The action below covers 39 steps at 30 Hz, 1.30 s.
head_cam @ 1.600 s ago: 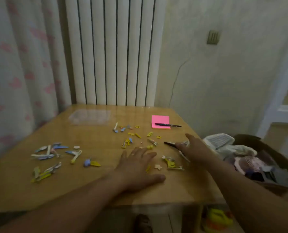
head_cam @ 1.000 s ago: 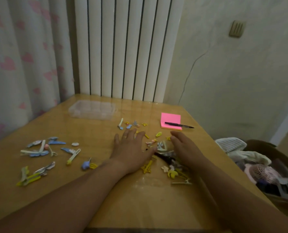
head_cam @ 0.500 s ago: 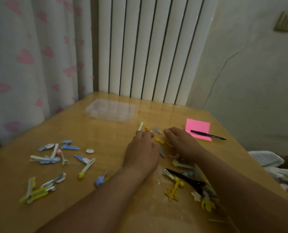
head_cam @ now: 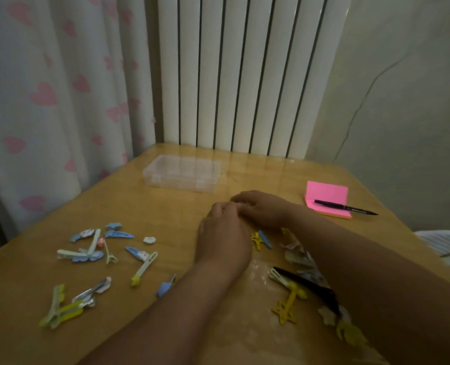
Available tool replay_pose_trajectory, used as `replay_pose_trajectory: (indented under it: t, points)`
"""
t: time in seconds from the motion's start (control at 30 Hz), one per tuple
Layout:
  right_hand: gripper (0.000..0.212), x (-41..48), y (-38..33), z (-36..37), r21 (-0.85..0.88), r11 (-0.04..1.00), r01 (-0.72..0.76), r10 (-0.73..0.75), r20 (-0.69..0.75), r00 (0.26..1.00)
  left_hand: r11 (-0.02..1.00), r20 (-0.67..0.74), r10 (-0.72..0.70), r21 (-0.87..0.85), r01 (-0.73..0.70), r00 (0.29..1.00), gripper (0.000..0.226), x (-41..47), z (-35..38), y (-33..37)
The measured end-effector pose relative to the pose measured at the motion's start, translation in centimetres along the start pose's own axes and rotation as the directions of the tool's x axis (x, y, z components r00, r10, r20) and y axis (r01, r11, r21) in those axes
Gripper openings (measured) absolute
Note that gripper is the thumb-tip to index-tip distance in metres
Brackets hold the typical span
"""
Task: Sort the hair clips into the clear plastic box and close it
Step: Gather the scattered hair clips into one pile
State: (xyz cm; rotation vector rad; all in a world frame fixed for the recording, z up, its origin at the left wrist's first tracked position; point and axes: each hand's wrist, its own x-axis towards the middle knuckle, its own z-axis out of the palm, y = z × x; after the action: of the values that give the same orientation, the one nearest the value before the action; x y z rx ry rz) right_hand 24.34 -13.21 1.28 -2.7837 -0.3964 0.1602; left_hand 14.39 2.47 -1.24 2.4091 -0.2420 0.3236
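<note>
Hair clips (head_cam: 95,252) lie scattered on the table (head_cam: 166,217), clear plastic box (head_cam: 183,173) shut at the far edge; both hands (head_cam: 222,239) (head_cam: 262,209) cupped, fingers together, contents unseen; clips likely light, stiff, slippery, so pinch mid-length.
</note>
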Motion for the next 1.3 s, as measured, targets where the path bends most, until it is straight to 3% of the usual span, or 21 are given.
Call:
replay_pose_trajectory:
  t: [0.23, 0.4, 0.5, 0.63, 0.73, 0.9, 1.0, 1.07, 1.17, 1.3]
  points:
    - [0.046, -10.7, -0.1, -1.5, -0.005, 0.999, 0.04, -0.039, 0.095, 0.995, 0.998, 0.076, 0.0, -0.057, 0.004, 0.997, 0.049, -0.2, 0.2, 0.6]
    - [0.037, -9.9, 1.7, -3.4, 0.206, 0.976, -0.068, 0.093, -0.115, 0.989, 0.999, 0.101, 0.014, -0.04, -0.01, 0.995, 0.051, -0.2, 0.4, 0.5]
    - [0.045, -6.4, 1.4, -2.6, 0.15, 0.978, -0.142, 0.156, -0.085, 0.984, 0.992, 0.012, -0.042, -0.116, 0.043, 0.999, 0.053, 0.0, 0.0, 0.5]
    - [0.049, -3.0, -2.4, -0.8, 0.079, 0.997, -0.027, 0.026, 0.021, 0.999, 0.948, -0.082, -0.136, -0.3, 0.106, 0.987, 0.049, 0.2, -0.5, 0.5]
    - [0.045, -3.5, -3.2, -0.3, -0.009, 1.0, -0.003, 0.003, 0.023, 1.0, 0.938, -0.084, -0.147, -0.327, 0.112, 0.986, 0.051, 0.3, -0.4, 0.4]
    - [0.033, -9.6, -2.0, -1.6, 0.015, 1.0, 0.003, -0.004, 0.043, 0.999, 0.962, 0.006, -0.072, -0.262, 0.071, 0.997, 0.052, 0.3, -0.2, 0.4]
    - [0.03, -11.3, -0.5, -2.3, 0.11, 0.993, -0.035, 0.051, -0.15, 0.987, 0.995, 0.132, 0.026, -0.097, -0.013, 0.991, 0.05, -0.1, -0.3, 0.8]
    - [0.035, -11.4, 0.4, -2.3, 0.167, 0.98, -0.105, 0.134, -0.171, 0.976, 0.994, 0.23, 0.103, 0.001, -0.106, 0.968, 0.046, -0.4, -0.3, 1.2]
    - [0.038, -11.2, 0.4, -1.3, 0.141, 0.979, -0.15, 0.162, -0.079, 0.984, 0.987, 0.284, 0.16, -0.067, -0.147, 0.945, 0.041, -0.5, -0.1, 1.1]
    - [0.034, -13.5, -0.1, -0.3, 0.11, 0.988, -0.108, 0.12, -0.108, 0.987, 0.964, 0.23, 0.16, -0.246, -0.102, 0.96, 0.039, -0.3, 0.0, 0.8]
